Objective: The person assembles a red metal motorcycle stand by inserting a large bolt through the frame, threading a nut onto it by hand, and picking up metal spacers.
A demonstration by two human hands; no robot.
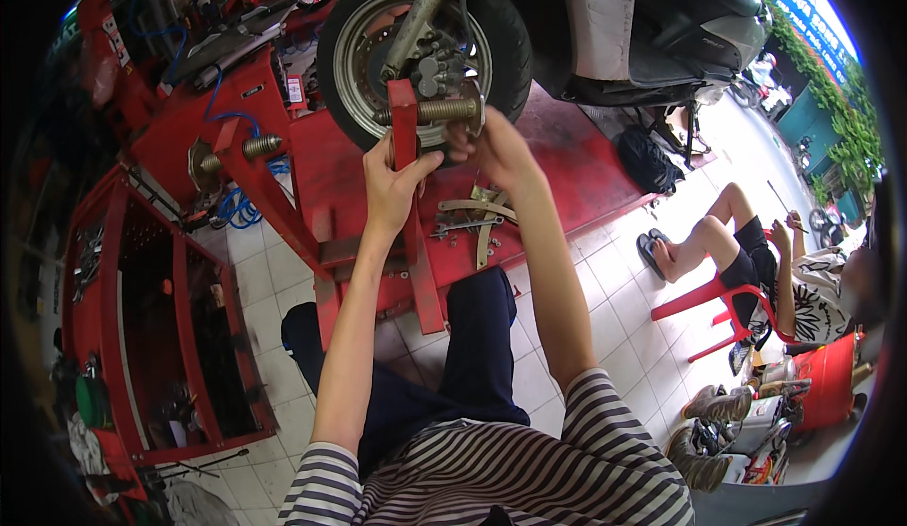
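Note:
My left hand [388, 186] wraps round a red metal post [403, 115] of a wheel clamp, its thumb along the right side. A thick threaded screw [442, 111] runs through the post's top and carries a round metal plate [483, 103] at its right end. Just below that plate is my right hand [501, 153], its fingers smeared by motion; whether they touch the plate, I cannot tell. Beyond both hands stands a scooter's front wheel [351, 63] with its brake caliper [436, 74]. A second red post [255, 181] with its own screw [248, 147] is at the left.
Curved metal strips [486, 242], wrenches [453, 227] and small nuts lie on the red lift platform [576, 176]. A red tool cabinet [179, 309] stands at left, near a blue hose [244, 206]. At right, a person sits on a red plastic chair [694, 299], beside shoes [718, 401].

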